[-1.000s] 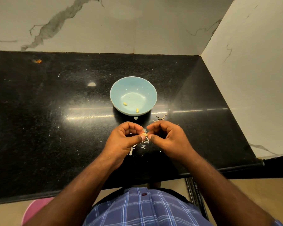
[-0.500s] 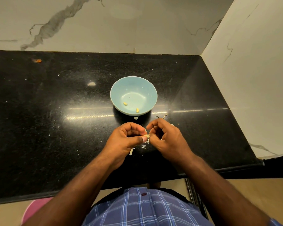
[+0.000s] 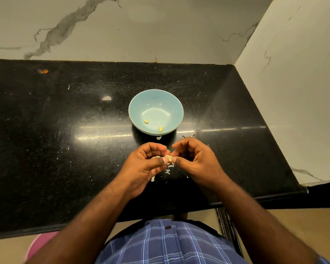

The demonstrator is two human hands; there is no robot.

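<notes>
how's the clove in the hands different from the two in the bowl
1. The held clove is pinched between the left hand and right hand above the counter; the bowl cloves lie loose in the blue bowl.
2. The held clove looks pale and whitish; the bowl cloves look yellower.
3. Fingers hide part of the held clove; the bowl cloves show whole.
Shared: all are small, light-coloured pieces.

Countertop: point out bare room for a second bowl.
Bare: the wide countertop stretch left of the blue bowl, and the strip between bowl and right wall. Crowded: before the bowl, where left hand and right hand pinch a clove over peel scraps.
</notes>
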